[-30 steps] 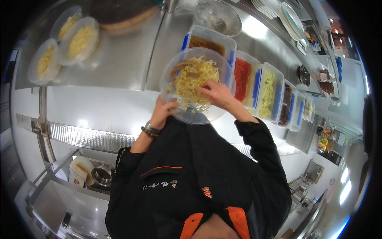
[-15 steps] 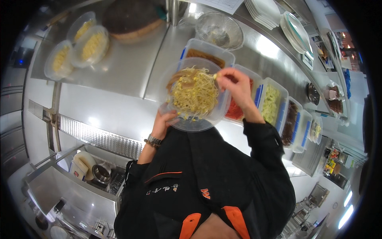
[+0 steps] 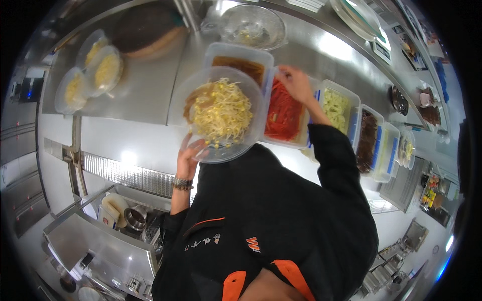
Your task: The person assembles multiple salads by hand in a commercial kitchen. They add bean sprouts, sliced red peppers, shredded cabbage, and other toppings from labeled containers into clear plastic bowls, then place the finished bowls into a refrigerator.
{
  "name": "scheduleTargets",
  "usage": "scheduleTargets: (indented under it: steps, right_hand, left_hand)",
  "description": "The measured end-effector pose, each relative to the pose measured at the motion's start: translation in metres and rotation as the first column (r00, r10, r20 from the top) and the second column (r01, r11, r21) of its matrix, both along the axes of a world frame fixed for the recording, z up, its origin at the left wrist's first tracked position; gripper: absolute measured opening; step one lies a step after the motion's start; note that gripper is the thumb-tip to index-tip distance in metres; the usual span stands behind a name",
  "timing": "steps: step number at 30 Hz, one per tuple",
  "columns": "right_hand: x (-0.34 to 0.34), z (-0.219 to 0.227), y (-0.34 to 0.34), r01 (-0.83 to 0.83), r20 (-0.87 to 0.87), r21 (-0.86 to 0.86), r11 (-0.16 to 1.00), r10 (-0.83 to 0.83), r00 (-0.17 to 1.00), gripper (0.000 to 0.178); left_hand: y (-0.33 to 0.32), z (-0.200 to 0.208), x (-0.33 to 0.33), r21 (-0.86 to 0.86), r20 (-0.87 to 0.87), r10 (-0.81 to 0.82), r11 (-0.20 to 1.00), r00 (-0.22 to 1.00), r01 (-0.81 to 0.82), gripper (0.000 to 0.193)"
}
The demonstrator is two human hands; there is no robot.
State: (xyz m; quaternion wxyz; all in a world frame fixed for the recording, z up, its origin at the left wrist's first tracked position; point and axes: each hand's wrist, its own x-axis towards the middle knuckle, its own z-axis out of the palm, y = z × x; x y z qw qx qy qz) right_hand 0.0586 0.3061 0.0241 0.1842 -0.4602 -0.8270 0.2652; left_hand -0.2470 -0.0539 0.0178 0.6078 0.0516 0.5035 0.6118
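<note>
In my left hand (image 3: 188, 158) is a clear plastic bowl (image 3: 176, 120), gripped by its near left rim above the counter's front edge. Bean sprouts (image 3: 223, 113) fill most of it, and some brown strips (image 3: 193, 98) lie at its left side. My right hand (image 3: 297, 84) is over the far end of a clear tub of red strips (image 3: 283, 115), fingers bent together. What its fingertips hold, if anything, does not show. Behind the bowl, partly covered by it, stands a tub of brown strips (image 3: 240, 67).
Right of the red tub are tubs of pale green pieces (image 3: 335, 108) and dark strips (image 3: 368, 135). A glass-like bowl (image 3: 253, 25) stands at the back. Bowls of yellowish food (image 3: 107, 70) and a dark round board (image 3: 145, 30) are at the left.
The bowl has shifted left in view with my left hand. My right hand has left the sprouts and moved over the red strips, which now show more fully.
</note>
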Motion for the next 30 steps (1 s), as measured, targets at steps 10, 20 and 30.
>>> scheduleTargets:
  steps: [10, 20, 30]
  right_hand:
    - [0.047, -0.102, -0.124, -0.117, 0.363, -0.263, 0.958, 0.211, 0.908, 0.065]
    - [0.066, -0.061, -0.110, 0.021, -0.047, -0.242, 0.970, -0.034, 0.998, 0.028]
    - [0.074, -0.002, -0.088, 0.139, 0.076, 0.029, 0.990, -0.141, 0.987, 0.039]
  left_hand:
    - [-0.033, 0.021, 0.053, -0.101, 0.054, 0.029, 0.995, 0.998, -0.023, 0.084]
    - [-0.037, 0.026, 0.048, -0.014, 0.020, -0.044, 0.999, 0.999, 0.045, 0.087]
    - [-0.014, 0.000, 0.044, -0.015, 0.087, -0.192, 0.981, 0.977, 0.194, 0.085]
